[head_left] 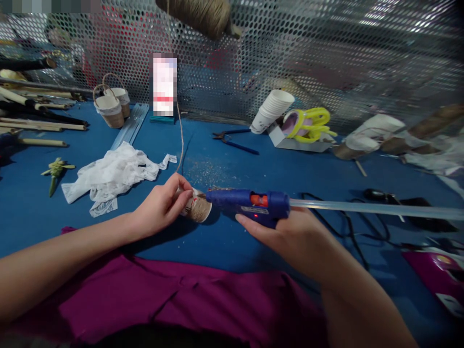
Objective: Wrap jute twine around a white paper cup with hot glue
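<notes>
My right hand [290, 229] is wrapped round a blue hot glue gun [232, 200], with a long clear glue stick [348, 207] sticking out of its back end. The gun's nozzle points left, right at a small paper cup [200, 209] partly wound with twine. My left hand [173, 200] pinches the cup and the twine near the nozzle; its fingers hide part of the cup. From there the twine [181, 135] runs up toward a large spool [203, 14] at the top. White lace [112, 174] lies in a heap left of my left hand.
Pliers [235, 140], stacked paper cups [271, 111] and a yellow-handled item [308, 124] lie toward the back. Two small twine baskets [110, 108], clear glue sticks [130, 126] and a phone-like screen [164, 87] stand back left. A black cord [348, 227] loops at right; perforated metal [326, 58] rises behind.
</notes>
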Motion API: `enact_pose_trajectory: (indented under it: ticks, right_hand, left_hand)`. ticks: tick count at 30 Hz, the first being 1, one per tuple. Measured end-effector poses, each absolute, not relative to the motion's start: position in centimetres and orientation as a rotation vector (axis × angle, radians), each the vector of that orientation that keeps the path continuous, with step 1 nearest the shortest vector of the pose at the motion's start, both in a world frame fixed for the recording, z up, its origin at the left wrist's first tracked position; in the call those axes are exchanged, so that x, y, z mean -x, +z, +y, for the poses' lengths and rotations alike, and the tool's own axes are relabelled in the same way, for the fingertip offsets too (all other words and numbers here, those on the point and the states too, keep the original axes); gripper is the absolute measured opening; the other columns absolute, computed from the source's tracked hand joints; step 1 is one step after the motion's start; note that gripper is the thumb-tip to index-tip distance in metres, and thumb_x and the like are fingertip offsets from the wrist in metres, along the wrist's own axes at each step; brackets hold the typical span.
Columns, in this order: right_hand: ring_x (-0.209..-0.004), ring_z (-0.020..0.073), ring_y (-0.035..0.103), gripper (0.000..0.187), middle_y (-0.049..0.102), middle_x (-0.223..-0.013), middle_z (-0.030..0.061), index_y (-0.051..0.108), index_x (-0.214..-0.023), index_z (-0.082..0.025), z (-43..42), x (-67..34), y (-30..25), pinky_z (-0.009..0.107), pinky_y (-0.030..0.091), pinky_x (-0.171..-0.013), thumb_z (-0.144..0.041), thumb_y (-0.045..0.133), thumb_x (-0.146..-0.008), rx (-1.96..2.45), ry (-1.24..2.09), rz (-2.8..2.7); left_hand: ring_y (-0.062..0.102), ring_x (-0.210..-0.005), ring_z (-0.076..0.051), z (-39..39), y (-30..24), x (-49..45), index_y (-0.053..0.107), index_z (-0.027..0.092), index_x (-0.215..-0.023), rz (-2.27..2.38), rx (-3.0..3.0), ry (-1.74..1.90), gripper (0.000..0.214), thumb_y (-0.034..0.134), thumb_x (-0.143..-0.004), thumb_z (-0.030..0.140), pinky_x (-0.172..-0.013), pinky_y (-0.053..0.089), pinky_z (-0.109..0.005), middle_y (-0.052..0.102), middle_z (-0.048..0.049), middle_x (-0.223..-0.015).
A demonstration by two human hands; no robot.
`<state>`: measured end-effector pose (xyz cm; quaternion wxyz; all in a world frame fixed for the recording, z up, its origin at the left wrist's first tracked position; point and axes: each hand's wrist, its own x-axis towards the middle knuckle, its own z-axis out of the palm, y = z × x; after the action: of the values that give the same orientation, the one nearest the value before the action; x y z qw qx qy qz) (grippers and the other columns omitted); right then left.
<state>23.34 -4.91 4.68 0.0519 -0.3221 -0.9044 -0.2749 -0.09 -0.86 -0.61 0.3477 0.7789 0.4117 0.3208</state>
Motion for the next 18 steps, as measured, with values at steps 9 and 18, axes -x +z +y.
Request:
enact_pose_trajectory:
  ticks: [9, 18]
  right_hand:
    - [-0.042, 0.0141, 0.052, 0.043, 0.054, -0.044, 0.0002, 0.068, -0.08, -0.023, -4.5, -23.2, 5.1, 0.025, 0.037, -0.047, 0.003, 0.036, -0.075, 0.835, -1.014, -2.734]
    - [-0.053, 0.0126, 0.053, 0.036, 0.06, -0.059, 0.0007, 0.063, -0.1, -0.026, -4.7, -24.3, 4.5, 0.026, 0.039, -0.056, -0.006, 0.041, -0.081, 0.916, -0.808, -2.826]
  left_hand:
    - [0.047, -0.048, -0.007, -0.9, -0.4, 0.2, 0.042, 0.016, -0.088, 1.043, -2.071, 0.839, 0.007, 0.038, -0.087, 0.022, -0.045, 0.037, -0.018, 0.055, 0.0013, -0.063]
    - [0.044, -0.045, -0.007, -0.9, -0.6, 0.2, 0.042, 0.016, -0.089, 1.053, -2.063, 0.831, 0.009, 0.038, -0.088, 0.023, -0.043, 0.035, -0.018, 0.052, 0.0033, -0.059]
